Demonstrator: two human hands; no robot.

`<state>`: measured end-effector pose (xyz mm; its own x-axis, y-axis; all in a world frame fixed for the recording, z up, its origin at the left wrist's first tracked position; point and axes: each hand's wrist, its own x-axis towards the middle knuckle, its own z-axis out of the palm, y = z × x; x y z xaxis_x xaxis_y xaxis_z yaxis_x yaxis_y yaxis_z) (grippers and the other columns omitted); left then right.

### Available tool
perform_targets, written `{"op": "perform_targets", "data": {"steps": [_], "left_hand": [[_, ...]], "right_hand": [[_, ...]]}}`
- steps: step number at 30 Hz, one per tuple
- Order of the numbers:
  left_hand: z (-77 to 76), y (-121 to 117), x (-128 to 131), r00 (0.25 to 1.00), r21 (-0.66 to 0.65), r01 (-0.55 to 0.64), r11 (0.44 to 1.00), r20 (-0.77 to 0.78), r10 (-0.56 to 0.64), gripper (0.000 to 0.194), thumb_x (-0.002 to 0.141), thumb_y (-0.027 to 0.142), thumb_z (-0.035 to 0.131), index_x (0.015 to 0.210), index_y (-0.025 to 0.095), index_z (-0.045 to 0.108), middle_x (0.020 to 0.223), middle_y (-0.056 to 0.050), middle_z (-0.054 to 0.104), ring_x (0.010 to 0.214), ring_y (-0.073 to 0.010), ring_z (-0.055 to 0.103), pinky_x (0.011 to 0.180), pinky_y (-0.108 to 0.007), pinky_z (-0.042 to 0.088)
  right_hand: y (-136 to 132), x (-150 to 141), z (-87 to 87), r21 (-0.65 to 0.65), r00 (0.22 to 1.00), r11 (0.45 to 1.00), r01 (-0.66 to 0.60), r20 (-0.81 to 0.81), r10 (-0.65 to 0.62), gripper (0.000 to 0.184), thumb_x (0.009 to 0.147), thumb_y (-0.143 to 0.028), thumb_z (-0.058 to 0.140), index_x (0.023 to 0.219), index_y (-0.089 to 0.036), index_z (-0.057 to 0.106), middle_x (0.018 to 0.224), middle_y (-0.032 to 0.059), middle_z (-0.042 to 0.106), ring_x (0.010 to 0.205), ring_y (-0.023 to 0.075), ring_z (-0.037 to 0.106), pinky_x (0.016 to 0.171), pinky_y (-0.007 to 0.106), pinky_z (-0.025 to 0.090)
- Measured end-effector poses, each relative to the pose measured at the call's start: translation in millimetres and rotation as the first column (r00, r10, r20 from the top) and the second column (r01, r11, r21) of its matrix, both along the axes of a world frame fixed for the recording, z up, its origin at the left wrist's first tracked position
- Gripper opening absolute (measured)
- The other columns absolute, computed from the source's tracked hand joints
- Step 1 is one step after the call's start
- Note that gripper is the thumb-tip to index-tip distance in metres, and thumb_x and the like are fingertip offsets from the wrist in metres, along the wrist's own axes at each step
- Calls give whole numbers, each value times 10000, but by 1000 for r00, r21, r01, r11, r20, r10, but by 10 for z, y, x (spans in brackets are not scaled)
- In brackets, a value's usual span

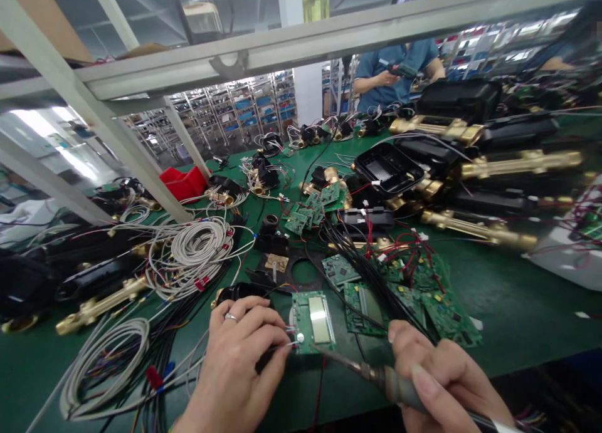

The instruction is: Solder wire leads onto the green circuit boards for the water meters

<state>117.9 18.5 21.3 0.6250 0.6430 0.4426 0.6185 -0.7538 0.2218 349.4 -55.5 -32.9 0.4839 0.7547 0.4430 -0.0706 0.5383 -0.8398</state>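
My left hand (239,364), a ring on one finger, is closed in a pinch on thin wires at the left edge of a small green circuit board (312,322) with a grey display window. My right hand (442,376) grips a soldering iron (376,375); its dark tip points left and reaches the board's lower left corner, beside my left fingertips. The board lies flat on the green bench mat (508,307).
Several more green circuit boards (409,298) with red and black wires lie right of the board. Coils of grey cable (197,248) sit left, brass-and-black meter bodies (470,163) at right and far left. A red bin (183,182) stands behind. A person in blue (395,76) works opposite.
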Motion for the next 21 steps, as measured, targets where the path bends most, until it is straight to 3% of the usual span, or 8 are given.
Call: {"op": "perform_targets", "data": {"steps": [6,21], "left_hand": [[2,-15,17,1000,1,-8,1000,6,8,172,921,109,601,878,267,652,949,54,726,1004,-219,589,937,-401,287],[1,-19,25,1000,-11,-21,1000,-10,20,172,912,112,603,859,265,659,951,46,731,1002,-224,598,939,-409,288]], "right_hand": [[28,-26,-20,7,996,1000,28,81,-28,394,975,-293,685,663,-204,461,552,-42,504,621,145,524,759,352,451],[108,-111,-29,8,996,1000,3,87,-4,361,974,-177,614,665,-202,429,586,-46,425,607,133,468,744,354,420]]}}
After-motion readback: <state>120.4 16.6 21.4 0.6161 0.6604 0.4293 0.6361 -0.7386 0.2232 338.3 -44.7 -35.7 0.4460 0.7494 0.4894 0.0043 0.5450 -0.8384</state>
